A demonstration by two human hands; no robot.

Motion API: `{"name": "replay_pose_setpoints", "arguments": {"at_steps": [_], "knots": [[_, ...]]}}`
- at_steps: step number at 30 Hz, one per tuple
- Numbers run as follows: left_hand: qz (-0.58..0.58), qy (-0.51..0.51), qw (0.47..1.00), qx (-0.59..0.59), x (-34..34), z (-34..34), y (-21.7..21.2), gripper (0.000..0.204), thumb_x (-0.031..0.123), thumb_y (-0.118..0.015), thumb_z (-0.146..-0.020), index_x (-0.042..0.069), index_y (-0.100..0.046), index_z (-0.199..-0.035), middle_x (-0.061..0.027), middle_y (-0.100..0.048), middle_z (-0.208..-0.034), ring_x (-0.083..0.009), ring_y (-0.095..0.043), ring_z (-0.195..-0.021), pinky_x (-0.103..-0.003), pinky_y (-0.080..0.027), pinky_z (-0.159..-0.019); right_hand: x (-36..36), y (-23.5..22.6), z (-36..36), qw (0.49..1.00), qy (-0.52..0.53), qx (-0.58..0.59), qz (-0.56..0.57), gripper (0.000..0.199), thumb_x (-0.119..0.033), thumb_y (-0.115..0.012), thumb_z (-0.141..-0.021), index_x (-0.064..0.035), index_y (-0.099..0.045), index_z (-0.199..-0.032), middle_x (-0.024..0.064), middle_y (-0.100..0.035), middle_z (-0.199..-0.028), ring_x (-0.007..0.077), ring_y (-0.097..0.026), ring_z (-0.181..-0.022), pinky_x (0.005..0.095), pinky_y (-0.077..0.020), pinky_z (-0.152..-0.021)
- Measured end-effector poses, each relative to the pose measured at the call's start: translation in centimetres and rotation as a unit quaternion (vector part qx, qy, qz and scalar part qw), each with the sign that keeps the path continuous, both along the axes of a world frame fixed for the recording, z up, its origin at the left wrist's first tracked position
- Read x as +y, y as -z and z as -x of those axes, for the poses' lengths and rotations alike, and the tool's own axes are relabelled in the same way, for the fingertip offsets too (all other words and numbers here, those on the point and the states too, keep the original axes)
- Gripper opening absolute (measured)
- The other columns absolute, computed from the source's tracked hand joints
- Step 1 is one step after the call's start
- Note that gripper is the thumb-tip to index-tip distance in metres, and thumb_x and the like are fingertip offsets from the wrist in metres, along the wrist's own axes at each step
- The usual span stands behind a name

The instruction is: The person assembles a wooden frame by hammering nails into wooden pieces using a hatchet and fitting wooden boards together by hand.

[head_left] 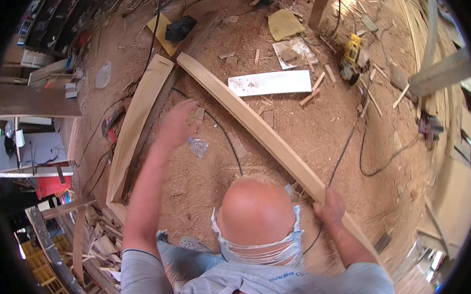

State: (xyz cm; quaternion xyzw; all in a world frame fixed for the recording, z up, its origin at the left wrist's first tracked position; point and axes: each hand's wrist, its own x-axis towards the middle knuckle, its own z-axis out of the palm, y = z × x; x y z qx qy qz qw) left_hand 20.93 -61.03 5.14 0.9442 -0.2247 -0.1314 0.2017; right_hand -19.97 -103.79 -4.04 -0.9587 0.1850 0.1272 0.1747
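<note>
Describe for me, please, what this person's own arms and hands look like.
The left sleeve and right sleeve are short and grey, the left one with a thin dark edge. Both forearms are bare, and neither the left hand nor the right hand wears a glove.

Pale tan beam [247, 118] over brown sawdust [310, 124].
At nine o'clock, a matching tan board [142, 116]; at one, a white panel [275, 81] speckled brown; between one and two, a yellow-and-black power tool [350, 55]; at six, pale-blue jeans [195, 259] with white frayed threads and a grey shirt [271, 290].
</note>
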Motion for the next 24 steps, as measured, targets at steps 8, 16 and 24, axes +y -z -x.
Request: {"name": "replay_pose_setpoints", "arguments": {"at_steps": [8,16,24], "knots": [[-0.223,0.322,0.919,-0.053,-16.8,0.2,5.3,0.107,0.023,-0.091,-0.074,0.010,-0.037,-0.165,-0.0202,-0.042,-0.166,-0.0366,-0.039,-0.155,-0.055,-0.020,-0.133,0.3,0.3,-0.2,0.999,0.011,0.019,-0.041,0.077,-0.029,-0.088,-0.066,-0.0002,-0.061,-0.132,0.0202,-0.067,-0.099,0.0417,-0.068,-0.092,0.0533,-0.0547,-0.082],[-0.153,0.282,0.947,0.008,-16.5,-0.2,9.0,0.086,0.012,-0.088,-0.064,0.010,-0.058,-0.144,-0.0130,-0.059,-0.140,-0.0353,-0.053,-0.135,-0.053,-0.035,-0.123,-0.5,0.3,-1.4,0.997,0.002,0.061,-0.050,0.058,-0.025,-0.086,-0.066,-0.0058,-0.064,-0.117,0.0161,-0.069,-0.101,0.0394,-0.069,-0.088,0.0514,-0.0560,-0.079],[-0.116,0.327,0.938,0.023,-16.5,-1.1,8.4,0.076,0.006,-0.085,-0.066,0.009,-0.061,-0.138,-0.0161,-0.056,-0.146,-0.0393,-0.051,-0.138,-0.052,-0.037,-0.119,-1.5,6.2,3.6,0.993,0.019,0.085,-0.074,0.050,-0.026,-0.087,-0.072,-0.0117,-0.066,-0.115,0.0141,-0.071,-0.099,0.0409,-0.070,-0.089,0.0515,-0.0564,-0.080]]}}
